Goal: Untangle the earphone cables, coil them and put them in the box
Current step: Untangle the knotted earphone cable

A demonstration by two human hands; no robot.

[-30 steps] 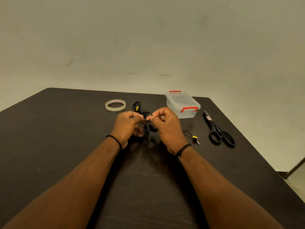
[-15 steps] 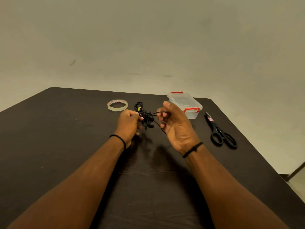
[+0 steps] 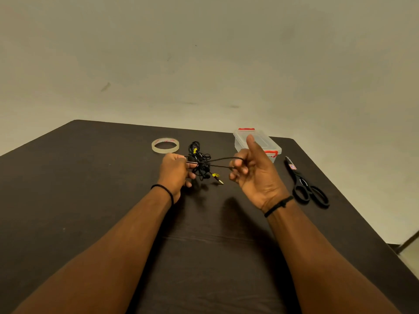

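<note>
A tangle of black earphone cables [image 3: 200,163] with yellow tags hangs between my hands, just above the dark table [image 3: 90,200]. My left hand [image 3: 174,173] grips the tangle's left side with curled fingers. My right hand [image 3: 254,173] is to the right, palm toward me, with a loop of cable hooked round its curled fingers and the thumb pointing up. A jack plug [image 3: 218,177] with a yellow tag dangles below the tangle. The clear plastic box [image 3: 272,148] with red latches stands closed behind my right hand, which partly hides it.
A roll of clear tape [image 3: 165,145] lies at the back, left of the cables. Black scissors [image 3: 305,186] lie on the right side of the table. The table's right edge drops off beyond the scissors.
My right hand has turned palm up and drawn to the right, pulling a loop of cable out of the tangle. The jack plug has lifted off the table.
</note>
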